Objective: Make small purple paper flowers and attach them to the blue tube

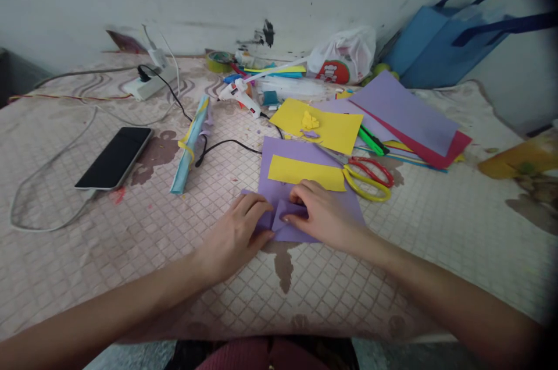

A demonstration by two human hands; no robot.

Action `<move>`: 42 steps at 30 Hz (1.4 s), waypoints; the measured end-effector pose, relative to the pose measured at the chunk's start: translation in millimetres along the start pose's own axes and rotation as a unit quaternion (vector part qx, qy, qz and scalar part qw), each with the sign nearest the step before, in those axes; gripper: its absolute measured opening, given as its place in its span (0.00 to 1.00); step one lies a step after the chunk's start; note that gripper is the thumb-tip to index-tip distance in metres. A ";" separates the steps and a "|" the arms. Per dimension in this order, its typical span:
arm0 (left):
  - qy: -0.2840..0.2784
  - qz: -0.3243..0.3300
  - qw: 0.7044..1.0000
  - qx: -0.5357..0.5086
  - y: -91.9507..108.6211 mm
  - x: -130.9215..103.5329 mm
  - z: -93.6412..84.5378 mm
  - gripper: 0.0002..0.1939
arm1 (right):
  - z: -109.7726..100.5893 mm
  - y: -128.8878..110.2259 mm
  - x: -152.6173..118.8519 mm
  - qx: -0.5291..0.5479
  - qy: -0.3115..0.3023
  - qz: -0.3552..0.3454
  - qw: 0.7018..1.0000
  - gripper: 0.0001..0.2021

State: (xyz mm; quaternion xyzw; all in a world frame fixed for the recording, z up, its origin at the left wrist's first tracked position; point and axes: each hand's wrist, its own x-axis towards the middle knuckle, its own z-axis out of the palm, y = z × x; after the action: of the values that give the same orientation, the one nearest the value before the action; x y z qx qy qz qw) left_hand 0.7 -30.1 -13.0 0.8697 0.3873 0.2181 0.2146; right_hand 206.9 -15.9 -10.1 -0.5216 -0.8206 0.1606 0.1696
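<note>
A small folded strip of purple paper [285, 207] is held between my two hands over a larger purple sheet [283, 149]. My left hand [239, 230] pinches its left part, thumb and fingers close together. On the right part, the curled fingers and thumb of my right hand [322, 213] grip the paper and cover some of it. Just beyond my fingers, a yellow paper strip [305, 172] lies on the purple sheet. Scissors [347, 162] with red and yellow handles rest to the right of that strip.
A blue paper roll [192, 146] with yellow and purple trim and a phone [115, 157] on a cable lie left. Farther back are a white glue gun [242, 96], a yellow sheet [326, 134], a green cutter [371, 140], stacked coloured sheets [405, 114] and a power strip [152, 84].
</note>
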 end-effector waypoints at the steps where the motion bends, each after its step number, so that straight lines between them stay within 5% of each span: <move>1: 0.003 -0.001 1.000 -0.007 -0.8 0.8 -0.9 0.14 | -0.1 -0.7 1.7 0.007 -0.007 0.006 1.000 0.10; 7: 0.070 -0.004 0.997 0.012 -8.3 17.3 -17.9 0.24 | -6.5 -0.8 2.7 0.186 -0.045 0.045 0.980 0.08; 14: -0.103 -0.052 0.993 0.002 -2.0 45.1 -40.2 0.14 | -13.2 0.7 3.0 0.244 -0.089 0.038 0.965 0.05; 21: -0.120 -0.066 0.990 0.027 7.7 53.1 -42.3 0.10 | -13.3 -1.0 1.0 0.260 -0.092 0.034 0.961 0.07; 26: -0.059 -0.090 0.984 -0.141 -7.2 53.9 -56.0 0.15 | -12.5 -0.6 -0.5 0.349 -0.087 0.073 0.930 0.10; 30: 0.051 -0.159 0.918 -0.360 -17.2 50.0 -47.7 0.31 | -9.8 1.1 0.7 0.427 -0.023 0.128 0.895 0.12; 35: -0.016 -0.223 0.790 -0.571 -9.0 40.5 -9.7 0.20 | -3.5 -1.2 1.5 0.453 0.053 0.142 0.879 0.10; 42: 0.035 -0.291 0.793 -0.534 1.1 38.7 4.2 0.12 | 0.7 -5.1 -1.4 0.447 0.058 0.136 0.882 0.11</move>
State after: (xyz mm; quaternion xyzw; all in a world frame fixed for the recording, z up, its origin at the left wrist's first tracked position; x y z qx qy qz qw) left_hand 27.0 -1.8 -7.6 0.4545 0.4510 0.3482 0.6846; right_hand 203.1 -19.4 -8.6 -0.5053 -0.5710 0.5014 0.4088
